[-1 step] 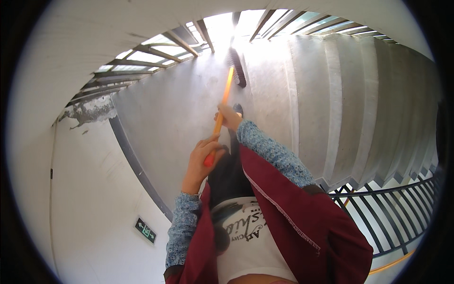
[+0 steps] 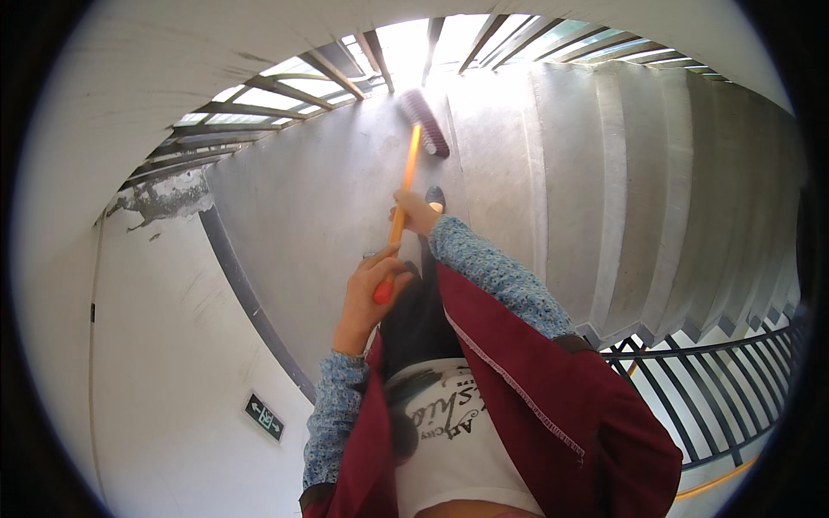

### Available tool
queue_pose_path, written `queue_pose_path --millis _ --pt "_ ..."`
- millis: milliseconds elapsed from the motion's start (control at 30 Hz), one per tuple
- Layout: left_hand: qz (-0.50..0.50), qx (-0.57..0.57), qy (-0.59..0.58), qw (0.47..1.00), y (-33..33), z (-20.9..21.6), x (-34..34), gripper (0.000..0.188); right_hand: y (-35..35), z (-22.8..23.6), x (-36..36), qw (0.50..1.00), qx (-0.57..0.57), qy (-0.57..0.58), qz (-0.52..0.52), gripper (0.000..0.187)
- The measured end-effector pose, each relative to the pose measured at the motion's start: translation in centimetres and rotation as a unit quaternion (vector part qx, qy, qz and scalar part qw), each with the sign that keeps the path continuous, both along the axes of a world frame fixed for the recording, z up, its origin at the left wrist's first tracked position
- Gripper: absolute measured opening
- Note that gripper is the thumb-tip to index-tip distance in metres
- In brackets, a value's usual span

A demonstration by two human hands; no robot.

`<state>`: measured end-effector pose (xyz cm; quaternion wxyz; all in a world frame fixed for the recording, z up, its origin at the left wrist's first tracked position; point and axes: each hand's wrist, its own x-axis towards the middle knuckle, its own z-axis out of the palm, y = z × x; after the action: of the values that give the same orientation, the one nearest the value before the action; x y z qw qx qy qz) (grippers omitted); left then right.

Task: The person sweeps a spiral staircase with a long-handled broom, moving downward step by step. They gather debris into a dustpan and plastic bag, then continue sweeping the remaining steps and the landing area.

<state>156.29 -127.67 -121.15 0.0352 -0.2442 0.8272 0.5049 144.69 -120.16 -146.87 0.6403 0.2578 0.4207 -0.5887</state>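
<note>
A broom with an orange handle [image 2: 412,161] slants away from me across the grey landing. My left hand [image 2: 371,289] is wrapped around its near end, where a red cap [image 2: 382,292] shows. Farther up the handle, my right hand [image 2: 416,212] is closed round it too. The dark broom head [image 2: 426,123] lies at the floor near the barred window side, its bristles a little blurred by motion. One dark shoe [image 2: 435,197] shows just beyond my right hand; the other foot is hidden.
Grey concrete steps [image 2: 570,190] run off to the right from the landing [image 2: 319,198]. A dark metal railing [image 2: 708,380] stands at the lower right. Bars [image 2: 324,76] line the bright window side at the far edge. On the left white wall hangs a green-and-white exit sign [image 2: 264,417].
The far end of the broom head has swung left, and the handle's far end has shifted slightly left. Both hands keep their grip with almost no movement.
</note>
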Motion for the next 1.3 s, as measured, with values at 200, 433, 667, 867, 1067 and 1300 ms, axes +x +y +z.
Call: queue_pose_path --millis 200,433,667,867,1067,1300 --pt "-0.009 -0.091 -0.073 0.993 1.7 6.0 8.5 0.018 -0.5 4.0 13.2 0.988 -0.114 -0.066 0.081 0.03" --pt "0.039 -0.061 0.005 0.997 0.2 5.1 16.6 0.018 -1.0 6.6 17.8 0.993 -0.108 -0.035 -0.036 0.023" --pt "0.1 -0.02 0.079 0.992 -1.3 -4.4 21.0 0.021 -3.3 1.3 18.5 0.976 -0.081 0.13 0.153 0.024" --pt "0.165 -0.108 -0.07 0.978 2.0 0.5 33.1 0.022 -3.9 1.9 36.5 0.829 -0.357 0.285 0.323 0.023" --pt "0.256 -0.156 -0.082 0.951 1.5 5.4 37.7 0.018 -7.9 7.4 44.2 0.931 0.01 -0.043 0.362 0.024" --pt "0.262 -0.08 0.063 0.96 -4.9 1.3 32.7 0.02 -14.3 6.9 30.4 0.946 0.024 0.122 0.299 0.028"
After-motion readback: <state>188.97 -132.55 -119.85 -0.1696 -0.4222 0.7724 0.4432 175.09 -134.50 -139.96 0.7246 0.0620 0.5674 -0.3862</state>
